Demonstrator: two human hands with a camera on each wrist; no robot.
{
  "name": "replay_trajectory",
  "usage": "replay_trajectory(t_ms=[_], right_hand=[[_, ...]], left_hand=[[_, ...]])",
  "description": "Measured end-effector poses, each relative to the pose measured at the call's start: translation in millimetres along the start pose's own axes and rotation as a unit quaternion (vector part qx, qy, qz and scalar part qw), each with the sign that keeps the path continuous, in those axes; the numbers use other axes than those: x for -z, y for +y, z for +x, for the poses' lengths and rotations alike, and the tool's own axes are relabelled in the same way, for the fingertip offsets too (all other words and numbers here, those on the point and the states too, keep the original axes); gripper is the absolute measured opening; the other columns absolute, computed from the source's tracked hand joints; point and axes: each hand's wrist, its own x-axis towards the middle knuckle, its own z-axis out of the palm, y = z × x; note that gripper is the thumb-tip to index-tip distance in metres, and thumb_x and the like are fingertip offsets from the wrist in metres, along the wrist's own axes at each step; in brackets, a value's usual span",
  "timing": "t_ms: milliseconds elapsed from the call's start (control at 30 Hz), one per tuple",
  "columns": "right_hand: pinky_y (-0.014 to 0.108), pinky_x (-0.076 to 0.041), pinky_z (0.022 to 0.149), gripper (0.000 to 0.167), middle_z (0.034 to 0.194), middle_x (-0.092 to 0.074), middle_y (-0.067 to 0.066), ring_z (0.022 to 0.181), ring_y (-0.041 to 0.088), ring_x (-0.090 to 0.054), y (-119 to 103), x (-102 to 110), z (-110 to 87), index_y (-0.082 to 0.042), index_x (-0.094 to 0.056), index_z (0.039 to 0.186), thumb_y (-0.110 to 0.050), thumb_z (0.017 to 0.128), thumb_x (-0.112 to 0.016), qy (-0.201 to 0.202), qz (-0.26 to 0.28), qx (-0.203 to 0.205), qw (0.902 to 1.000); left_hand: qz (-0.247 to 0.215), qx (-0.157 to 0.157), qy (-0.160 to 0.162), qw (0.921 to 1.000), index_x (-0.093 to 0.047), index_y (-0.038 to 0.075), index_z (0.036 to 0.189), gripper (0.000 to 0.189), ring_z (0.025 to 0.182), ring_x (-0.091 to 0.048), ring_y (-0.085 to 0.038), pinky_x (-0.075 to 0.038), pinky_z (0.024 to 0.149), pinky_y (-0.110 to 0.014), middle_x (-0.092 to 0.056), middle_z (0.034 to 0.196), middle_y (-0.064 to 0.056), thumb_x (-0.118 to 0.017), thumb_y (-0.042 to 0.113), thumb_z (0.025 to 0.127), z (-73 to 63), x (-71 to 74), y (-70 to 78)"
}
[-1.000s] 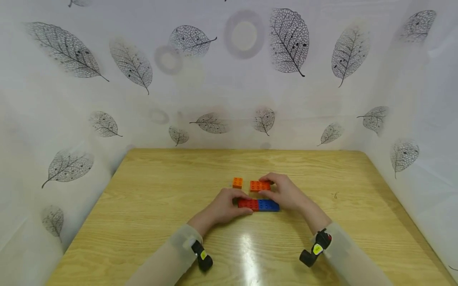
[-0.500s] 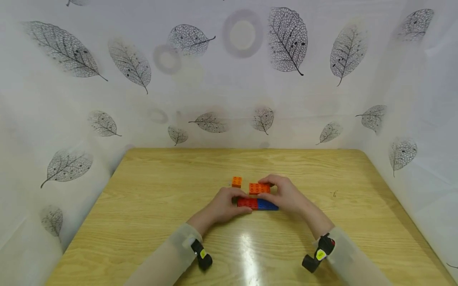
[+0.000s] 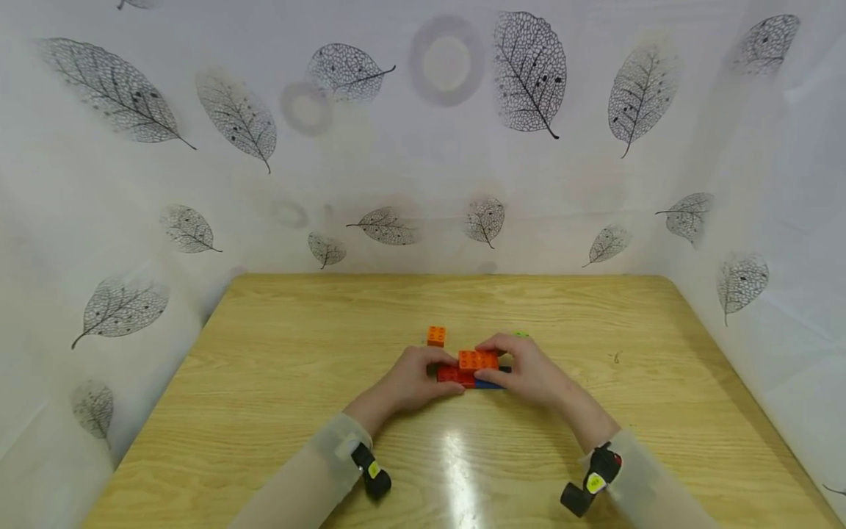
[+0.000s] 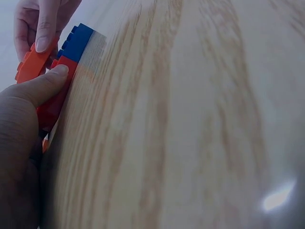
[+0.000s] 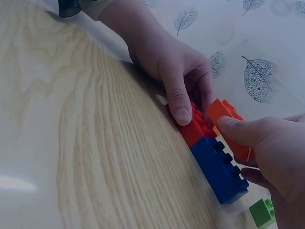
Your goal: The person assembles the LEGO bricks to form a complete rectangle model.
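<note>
My left hand (image 3: 413, 378) grips a red toy brick (image 3: 454, 375) between thumb and fingers on the table. Lined up end to end with the red brick stands a blue toy brick (image 5: 217, 171), partly hidden by my right hand in the head view. My right hand (image 3: 532, 371) pinches an orange toy brick (image 3: 477, 360) between thumb and fingers. In the right wrist view the orange brick is tilted and held just above the studs around where red and blue meet; whether it touches them I cannot tell.
A smaller orange brick (image 3: 436, 336) lies behind my left hand. A green brick (image 5: 262, 213) lies beyond the right hand, mostly hidden in the head view. The wooden table (image 3: 297, 316) meets a leaf-patterned white curtain (image 3: 423, 162) at its far edge.
My right hand has brought the orange brick nearer, from behind the red and blue bricks to over them. A bit of green now shows behind that hand. The left hand stays put.
</note>
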Motion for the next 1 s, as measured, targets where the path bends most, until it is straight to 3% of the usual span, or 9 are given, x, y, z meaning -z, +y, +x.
replay_trajectory(t_ms=[267,433,1000], right_hand=[[0.041,-0.054,0.095,0.032,0.115,-0.070,-0.012,0.106,0.014,-0.064,2,-5,-4.7,-0.019,-0.074,0.123,-0.028,0.094,-0.084,-0.017,0.009,-0.016,0.9997],[0.038,-0.054,0.093,0.031,0.116,-0.070,-0.012,0.105,0.013,-0.064,3,-6,-6.2,-0.020,-0.074,0.123,-0.028,0.094,-0.084,-0.021,0.007,-0.023,0.9995],[0.036,-0.056,0.090,0.033,0.115,-0.069,-0.010,0.102,0.010,-0.064,5,-11,-8.1,-0.015,-0.075,0.126,-0.026,0.096,-0.082,-0.005,-0.049,0.035,0.9982]], left_hand=[[0.001,-0.001,0.005,1.0000,-0.080,0.017,0.121,0.043,0.104,-0.065,-0.007,-0.053,0.096,-0.033,-0.074,0.112,0.013,-0.091,0.040,0.085,-2.3,-0.2,-1.4],[-0.004,-0.009,0.005,0.9999,-0.081,0.018,0.121,0.042,0.102,-0.065,-0.007,-0.054,0.092,-0.030,-0.074,0.111,0.013,-0.091,0.039,0.086,-1.2,-1.5,-2.0],[-0.012,-0.005,-0.002,0.9999,-0.081,0.019,0.120,0.039,0.101,-0.065,-0.007,-0.055,0.089,-0.028,-0.074,0.110,0.014,-0.091,0.036,0.087,-0.1,-1.8,-1.7]])
